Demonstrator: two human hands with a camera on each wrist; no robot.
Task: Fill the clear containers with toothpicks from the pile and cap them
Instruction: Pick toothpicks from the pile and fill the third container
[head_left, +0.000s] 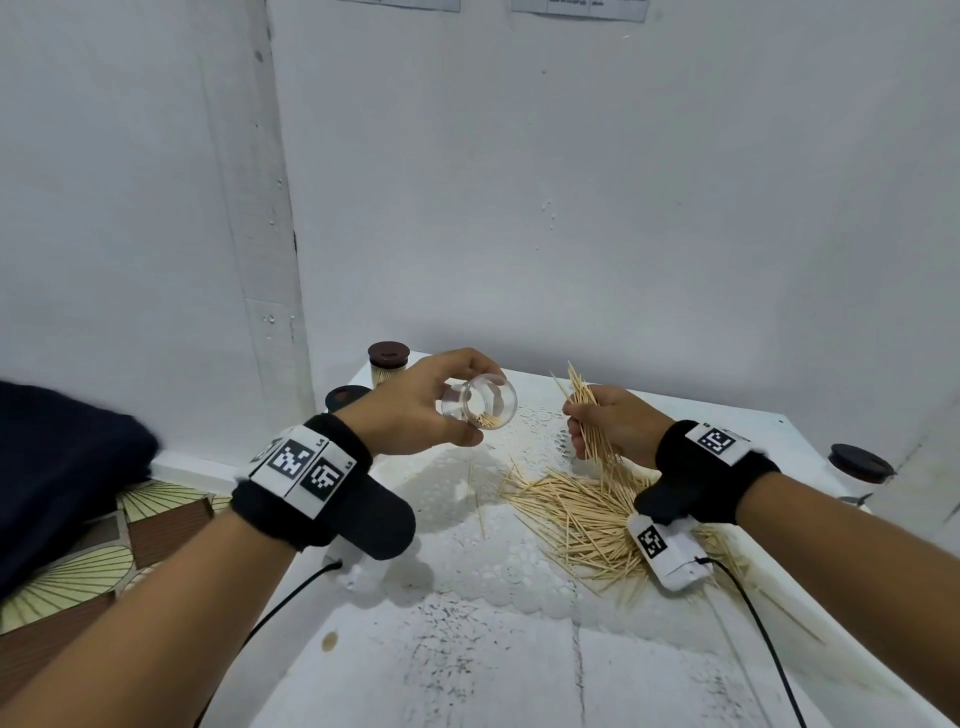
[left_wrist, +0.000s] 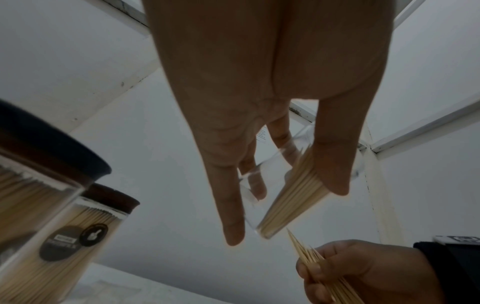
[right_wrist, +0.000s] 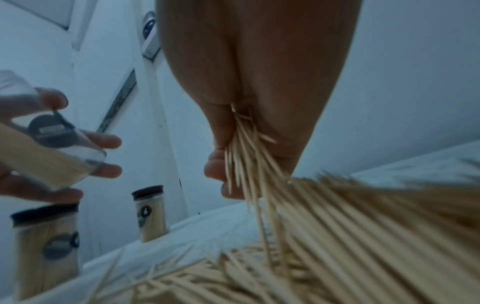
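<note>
At the far left corner of the white tabletop (head_left: 519, 670) stand two capped containers (head_left: 388, 364) with dark lids, both packed with toothpicks; the nearer one is partly hidden behind the left wrist in the head view, and the left wrist view shows them side by side, each with a dark round label.

The left hand (head_left: 415, 410) holds a clear container (head_left: 480, 402) above the tabletop, tilted on its side with its open mouth toward the right hand. Its fingers (left_wrist: 232, 205) and thumb are curled round the clear wall. A small batch of toothpicks lies inside along the lower wall, and the container carries no lid.

Just to the right, the right hand (head_left: 610, 426) is closed round a bundle of toothpicks (head_left: 589, 415), the fingers (right_wrist: 215, 170) wrapped about its middle so that the points stick out above and below the fist. The upper ends lean toward the container's mouth but are still apart from it.

Below and in front of the right hand, the loose pile of toothpicks (head_left: 587, 514) spreads over the lacy part of the tabletop, with a few strays beside it.

At the far right edge stands another dark-lidded container (head_left: 860, 467).
</note>
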